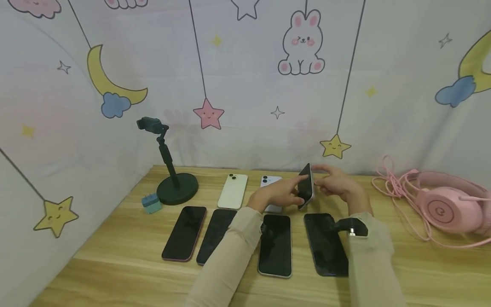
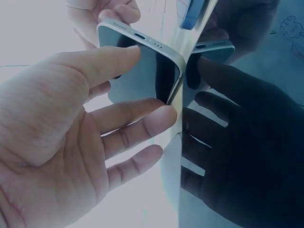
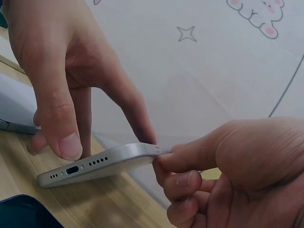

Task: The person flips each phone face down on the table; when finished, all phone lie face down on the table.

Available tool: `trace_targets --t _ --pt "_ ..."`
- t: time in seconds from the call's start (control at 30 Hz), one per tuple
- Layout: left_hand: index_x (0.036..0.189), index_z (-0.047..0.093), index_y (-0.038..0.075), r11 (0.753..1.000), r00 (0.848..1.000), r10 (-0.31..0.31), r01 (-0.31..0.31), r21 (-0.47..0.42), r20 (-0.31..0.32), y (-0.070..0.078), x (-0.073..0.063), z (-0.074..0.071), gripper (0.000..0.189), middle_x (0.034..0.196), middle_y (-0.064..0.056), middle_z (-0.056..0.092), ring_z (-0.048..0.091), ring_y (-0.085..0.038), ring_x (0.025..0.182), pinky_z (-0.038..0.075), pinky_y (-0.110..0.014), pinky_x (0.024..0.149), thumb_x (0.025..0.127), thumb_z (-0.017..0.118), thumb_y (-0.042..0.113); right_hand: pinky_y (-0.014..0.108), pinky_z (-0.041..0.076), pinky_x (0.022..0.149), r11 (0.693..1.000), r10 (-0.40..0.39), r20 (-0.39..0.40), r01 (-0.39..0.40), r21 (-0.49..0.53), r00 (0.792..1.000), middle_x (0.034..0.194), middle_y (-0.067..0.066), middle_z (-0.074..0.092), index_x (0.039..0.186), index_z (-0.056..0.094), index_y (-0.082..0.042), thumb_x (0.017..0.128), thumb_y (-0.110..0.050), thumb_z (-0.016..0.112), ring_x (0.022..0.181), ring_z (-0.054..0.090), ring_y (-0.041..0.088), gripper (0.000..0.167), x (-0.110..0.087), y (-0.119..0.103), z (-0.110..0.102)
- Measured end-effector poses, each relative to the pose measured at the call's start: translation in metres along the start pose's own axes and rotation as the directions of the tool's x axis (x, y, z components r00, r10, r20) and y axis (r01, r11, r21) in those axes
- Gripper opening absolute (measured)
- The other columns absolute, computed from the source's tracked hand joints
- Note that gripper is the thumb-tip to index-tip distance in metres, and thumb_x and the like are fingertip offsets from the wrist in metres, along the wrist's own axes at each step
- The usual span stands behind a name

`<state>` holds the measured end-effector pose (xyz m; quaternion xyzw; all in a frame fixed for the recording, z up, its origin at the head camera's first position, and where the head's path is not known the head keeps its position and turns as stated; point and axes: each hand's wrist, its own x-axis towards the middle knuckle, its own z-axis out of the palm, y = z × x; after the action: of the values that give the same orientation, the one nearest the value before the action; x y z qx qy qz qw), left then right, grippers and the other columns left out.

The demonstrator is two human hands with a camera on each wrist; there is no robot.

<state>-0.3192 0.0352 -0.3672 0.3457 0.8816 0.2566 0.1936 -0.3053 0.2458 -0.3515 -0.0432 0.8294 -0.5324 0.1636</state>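
- Nearest, two pale sleeves (image 1: 231, 256) reach in over a wood-grained worktop (image 1: 111, 266), a black strap (image 1: 359, 227) around the right one.
- Across the near part lie four dark-screened phones, screens up: the leftmost phone (image 1: 184, 234) has a reddish rim, the second phone (image 1: 215, 232) is partly under the left sleeve, the third phone (image 1: 275, 247) has a pale rim, and the fourth phone (image 1: 325, 247) lies beside the right sleeve.
- Beyond them, right of centre, the silver-edged phone (image 1: 307, 192) is tilted up between both hands, dark screen facing left.
- The left hand (image 1: 277, 194) has its fingers apart and nearly straight, thumb by the screen, index fingertip touching the edge; its grip is loose.
- The right hand (image 1: 338, 182) pinches the same phone's right edge, its grip nearly closed.
- To the left lie a lilac phone (image 1: 273, 180) and a cream phone (image 1: 232, 192), backs up.
- Pink headphones (image 1: 446, 209) lie far right; a teal block (image 1: 151, 203) sits just beside a dark stand (image 1: 177, 189), far left.
- Farthest hangs a patterned cloth (image 1: 249, 72).
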Motion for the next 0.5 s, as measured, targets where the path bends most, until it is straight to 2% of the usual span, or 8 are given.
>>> trace_targets --t 0.17,0.5 --pt "0.162 0.014 0.023 1.000 1.000 0.018 -0.018 0.004 -0.004 0.0036 0.0020 -0.0001 0.077 0.140 -0.015 0.058 0.060 -0.019 0.122 0.047 -0.031 0.096 0.101 0.062 0.027 0.028 0.038 0.059 1.000 -0.001 -0.002 0.001 0.014 1.000 0.064 -0.002 0.043 0.156 0.023 0.000 0.103 0.000 0.046 0.057 0.040 0.011 0.059 -0.0016 -0.0055 -0.0034" --pt "0.162 0.015 0.024 1.000 1.000 0.003 -0.003 0.008 -0.005 0.0045 0.0047 0.0017 0.078 0.140 -0.012 0.058 0.059 -0.016 0.123 0.046 -0.030 0.095 0.101 0.062 0.031 0.027 0.040 0.059 1.000 -0.012 0.002 0.012 0.023 1.000 0.071 0.000 0.048 0.155 0.024 0.001 0.101 -0.002 0.050 0.062 0.045 0.012 0.060 -0.0012 -0.0032 -0.0032"
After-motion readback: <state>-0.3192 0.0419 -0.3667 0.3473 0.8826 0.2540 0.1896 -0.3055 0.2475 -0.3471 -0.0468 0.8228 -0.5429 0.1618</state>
